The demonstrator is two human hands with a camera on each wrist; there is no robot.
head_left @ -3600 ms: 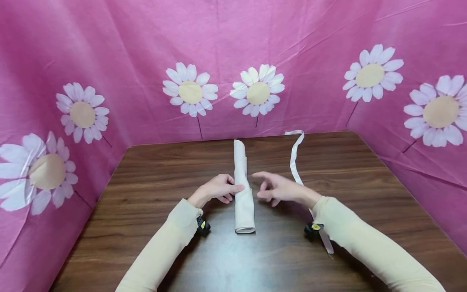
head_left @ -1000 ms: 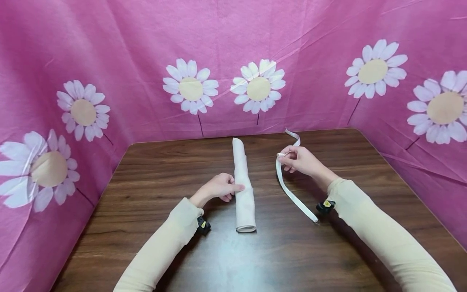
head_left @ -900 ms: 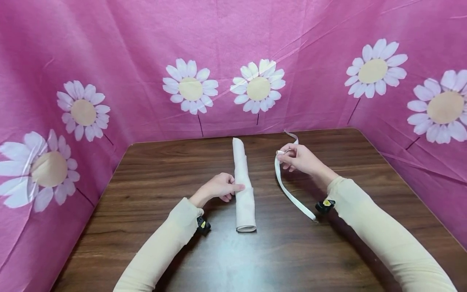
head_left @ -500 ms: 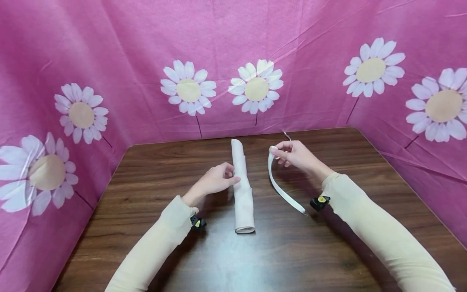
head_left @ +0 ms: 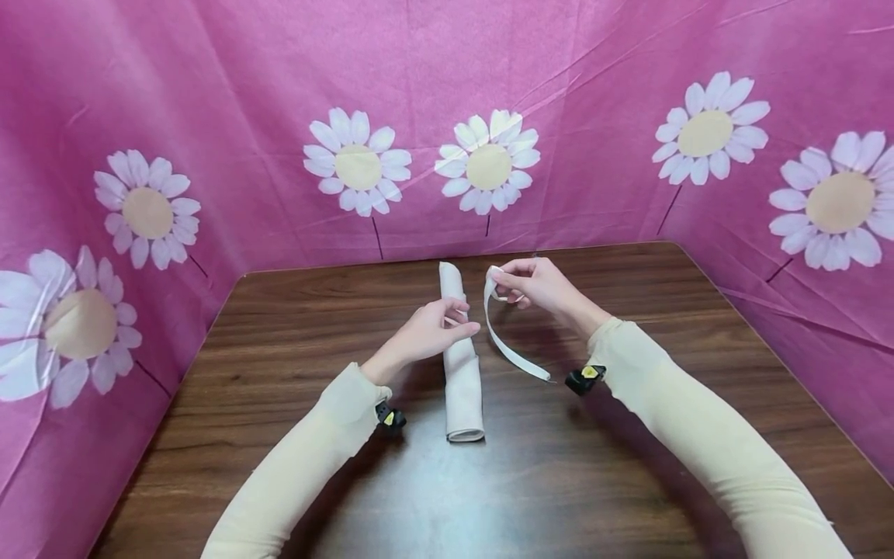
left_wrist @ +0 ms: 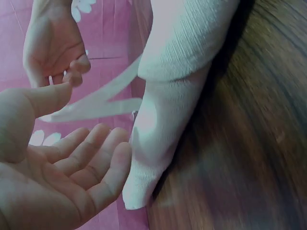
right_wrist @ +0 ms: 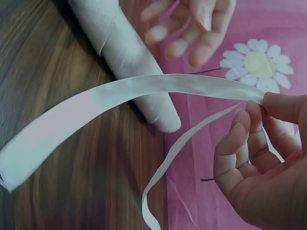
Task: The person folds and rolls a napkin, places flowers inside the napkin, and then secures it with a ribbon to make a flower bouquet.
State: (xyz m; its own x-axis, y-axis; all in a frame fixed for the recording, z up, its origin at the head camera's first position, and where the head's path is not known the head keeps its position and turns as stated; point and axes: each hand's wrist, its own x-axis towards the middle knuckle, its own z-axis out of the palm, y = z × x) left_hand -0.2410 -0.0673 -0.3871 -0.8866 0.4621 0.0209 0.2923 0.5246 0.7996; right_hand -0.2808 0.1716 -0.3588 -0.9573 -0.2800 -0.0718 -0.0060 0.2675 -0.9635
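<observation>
Ribbon [right_wrist: 129, 87] in pinch of right grip [head_left: 543, 284], left grip [head_left: 427, 330] slack and wide near cloth roll [head_left: 463, 386]

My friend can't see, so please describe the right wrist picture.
A right hand pinches a white ribbon, which curves in front of a rolled pale cloth on a wooden table. Behind are a left hand, fingers loose, and a pink daisy-print backdrop.

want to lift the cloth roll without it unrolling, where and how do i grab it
Probably mid-length, from above, across its width. The cloth roll lies long and narrow on the table, and a layer's edge shows near its middle, so holding there may keep it closed.
</observation>
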